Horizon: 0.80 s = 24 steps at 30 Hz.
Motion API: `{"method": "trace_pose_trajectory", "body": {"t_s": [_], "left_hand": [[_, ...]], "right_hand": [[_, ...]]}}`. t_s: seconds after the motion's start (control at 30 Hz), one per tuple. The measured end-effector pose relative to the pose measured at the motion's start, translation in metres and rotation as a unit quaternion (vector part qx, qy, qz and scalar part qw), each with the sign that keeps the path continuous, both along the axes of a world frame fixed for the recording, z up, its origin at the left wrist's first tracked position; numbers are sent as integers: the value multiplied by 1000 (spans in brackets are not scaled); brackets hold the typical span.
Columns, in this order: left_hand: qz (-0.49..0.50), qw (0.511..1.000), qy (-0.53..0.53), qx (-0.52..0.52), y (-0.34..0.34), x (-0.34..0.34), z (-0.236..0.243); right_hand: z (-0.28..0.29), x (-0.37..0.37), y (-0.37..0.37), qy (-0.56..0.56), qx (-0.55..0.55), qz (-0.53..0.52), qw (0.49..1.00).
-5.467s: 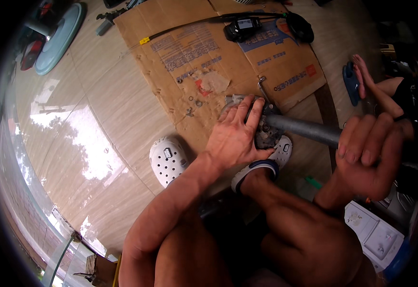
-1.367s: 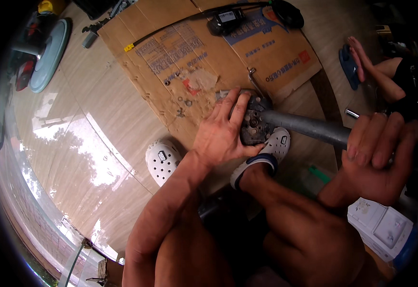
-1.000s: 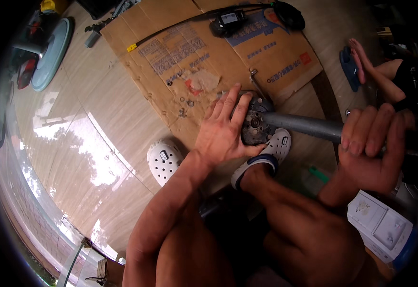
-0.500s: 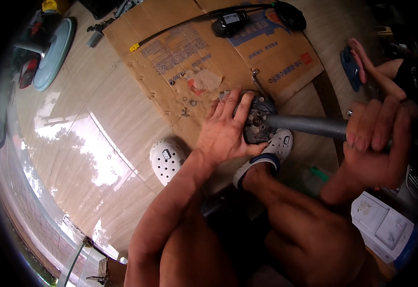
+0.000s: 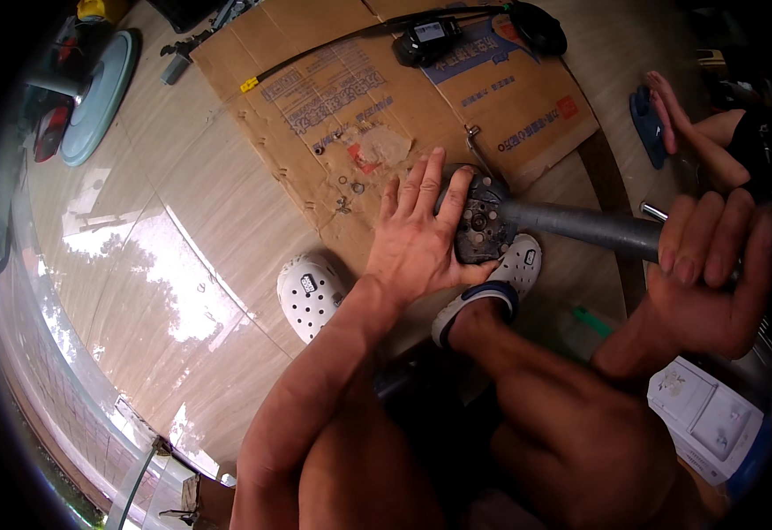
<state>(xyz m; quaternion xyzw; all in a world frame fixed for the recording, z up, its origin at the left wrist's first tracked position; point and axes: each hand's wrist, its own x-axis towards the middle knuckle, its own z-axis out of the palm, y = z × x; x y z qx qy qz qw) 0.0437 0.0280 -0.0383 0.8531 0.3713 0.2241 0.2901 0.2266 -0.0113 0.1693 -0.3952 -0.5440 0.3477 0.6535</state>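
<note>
My left hand point(image 5: 417, 234) lies against the left side of a dark, round metal part point(image 5: 483, 223) pierced with several holes. Its fingers are stretched out and spread, with the index finger along the upper rim and the thumb near the lower rim. A thick dark grey metal pipe point(image 5: 580, 230) runs from that part to the right. Closed around the pipe's right end is my right hand point(image 5: 712, 265). A shiny metal rod point(image 5: 653, 210) sticks out beside its fingers; what it belongs to is hidden.
Beyond the part lies flattened cardboard point(image 5: 333, 97) bearing an L-shaped metal tool point(image 5: 476, 146), small metal rings point(image 5: 357, 188) and a black cable point(image 5: 350, 40). My white clogs point(image 5: 309, 298) flank the work. Another person's foot point(image 5: 664, 115) shows at right, above a white box point(image 5: 704, 415).
My right hand and the pipe's end have shifted right and slightly down, exposing more of the shiny rod. The left fingers have straightened; the round part has moved slightly right.
</note>
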Motion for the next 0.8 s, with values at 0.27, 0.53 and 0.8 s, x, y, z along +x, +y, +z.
{"method": "trace_pose_trajectory", "body": {"t_s": [0.27, 0.53, 0.8], "left_hand": [[6, 1000, -1, -4, -2, -1, -2], [3, 999, 3, -33, -3, 0, -2], [-2, 999, -15, -49, -3, 2, -4]], "right_hand": [[-3, 3, 0, -19, -36, -19, 999], [-10, 1, 3, -52, -61, -38, 996], [11, 0, -5, 12, 8, -32, 999]]}}
